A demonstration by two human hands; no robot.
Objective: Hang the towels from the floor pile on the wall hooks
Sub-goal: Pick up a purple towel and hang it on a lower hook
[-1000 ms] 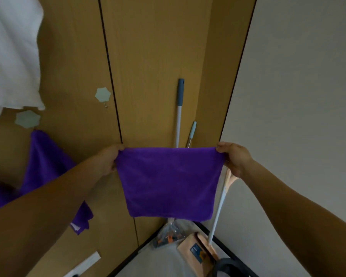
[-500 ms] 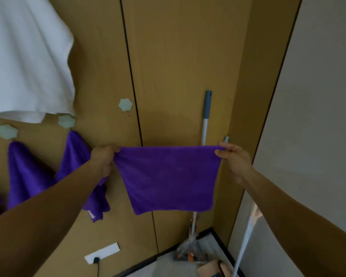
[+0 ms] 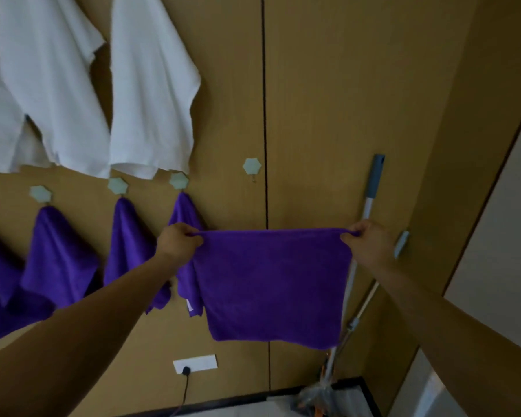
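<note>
Fingers of the left hand (image 3: 178, 240) and right hand (image 3: 367, 239) pinch the purple towel's (image 3: 272, 284) top corners, arms outstretched.

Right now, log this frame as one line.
purple towel spread | left hand, right hand pinch top corners | empty hook above

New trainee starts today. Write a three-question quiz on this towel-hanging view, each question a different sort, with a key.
1. True or false: the hexagonal hook nearest the held purple towel is bare.
2. Which hands grip that towel's top corners? A) left hand only B) right hand only C) both
3. Fill in: the towels hanging in the upper row are ____ in colour.

Key: 1 true; 2 C; 3 white.
</note>
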